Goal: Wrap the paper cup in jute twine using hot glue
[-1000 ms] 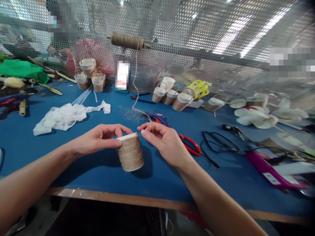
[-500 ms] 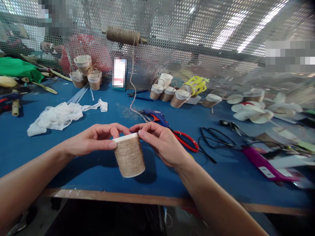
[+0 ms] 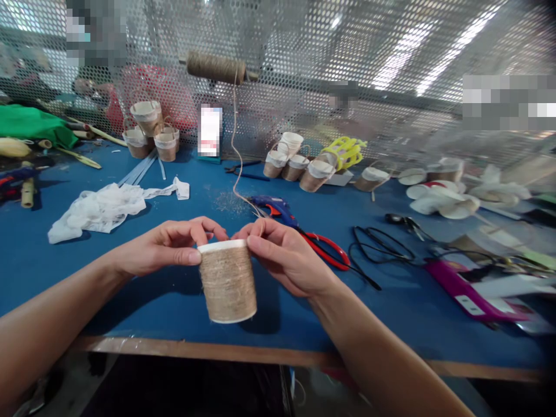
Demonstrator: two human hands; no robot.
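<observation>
The left grip (image 3: pixel 167 246) pinched the left end of a white rim (image 3: pixel 221 245) on a twine-wrapped cup (image 3: pixel 229 284), thumb on the near side and fingers reaching behind. The right grip (image 3: pixel 289 255) was closed on the right end of that rim, its thumb pressed to the corner; its other fingertips were partly hidden behind the cup. The cup's body thus sat between and below the two grips, nearly upright, over the near part of a blue bench (image 3: pixel 408 313). A twine strand (image 3: pixel 235 150) came down from a twine spool (image 3: pixel 216 67), up beyond both grips against a perforated metal screen (image 3: pixel 295 35), and ended out of sight behind the right grip; whether those fingers held it could not be told. Just beyond the right grip lay a blue glue gun (image 3: pixel 275 208), and close on its right a red-handled tool (image 3: pixel 334 258). Farther right were a black cable (image 3: pixel 382 246) and a magenta device (image 3: pixel 456 289). Beyond and left of the left grip lay crumpled white gauze (image 3: pixel 99 208), with small handled buckets (image 3: pixel 167 146) grouped farther back. More little buckets (image 3: pixel 315 178) stood well beyond the right grip, beside yellow netting (image 3: pixel 345 152).
</observation>
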